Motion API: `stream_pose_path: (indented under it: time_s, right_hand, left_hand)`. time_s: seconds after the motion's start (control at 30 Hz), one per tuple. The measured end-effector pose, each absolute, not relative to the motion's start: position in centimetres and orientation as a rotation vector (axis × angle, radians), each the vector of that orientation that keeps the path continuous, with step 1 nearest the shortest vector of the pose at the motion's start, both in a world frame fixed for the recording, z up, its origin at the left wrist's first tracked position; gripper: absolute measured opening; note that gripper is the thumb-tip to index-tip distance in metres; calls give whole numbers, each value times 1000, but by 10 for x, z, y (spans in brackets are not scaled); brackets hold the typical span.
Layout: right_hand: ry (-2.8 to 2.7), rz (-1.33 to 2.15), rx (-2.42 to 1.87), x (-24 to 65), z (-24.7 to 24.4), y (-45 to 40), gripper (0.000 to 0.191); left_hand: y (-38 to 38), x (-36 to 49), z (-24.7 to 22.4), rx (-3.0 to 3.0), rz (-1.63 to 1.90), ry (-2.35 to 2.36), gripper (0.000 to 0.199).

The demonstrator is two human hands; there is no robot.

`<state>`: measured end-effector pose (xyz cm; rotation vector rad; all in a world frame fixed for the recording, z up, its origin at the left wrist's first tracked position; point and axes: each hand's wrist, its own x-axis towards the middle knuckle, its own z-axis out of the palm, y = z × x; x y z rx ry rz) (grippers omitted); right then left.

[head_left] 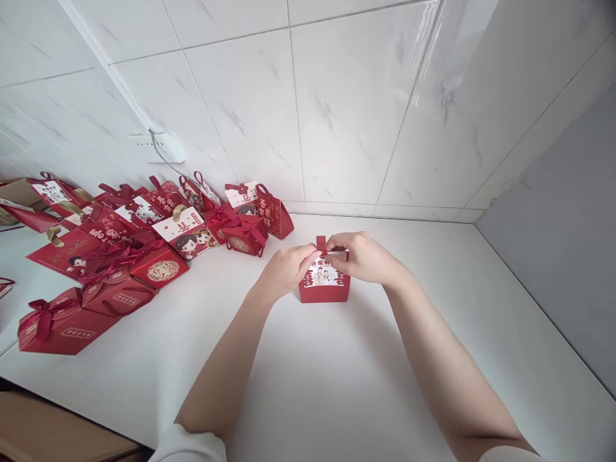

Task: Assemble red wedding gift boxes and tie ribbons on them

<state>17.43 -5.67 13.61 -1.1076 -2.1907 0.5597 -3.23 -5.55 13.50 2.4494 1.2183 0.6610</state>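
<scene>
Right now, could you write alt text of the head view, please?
The left hand and right hand pinch the top of a red gift box, printed with two figures, at its loop, on a white table. More red gift boxes crowd the left, before a tiled wall.

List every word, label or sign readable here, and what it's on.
"囍": on the white-fronted gift box, pictured left.
"家": on the handled box; adjoining characters partly covered.
Too small or blurred: pale label on the front red box, lettering on the red triangular box, remaining print.
</scene>
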Motion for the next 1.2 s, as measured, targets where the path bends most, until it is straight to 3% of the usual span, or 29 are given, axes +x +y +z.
stream_pose_path:
  time_s: [1.2]
  right_hand:
    - [-2153,523,-1237,166,139,-61,9]
  left_hand:
    - [-54,-34,132,2679,662,1323,36]
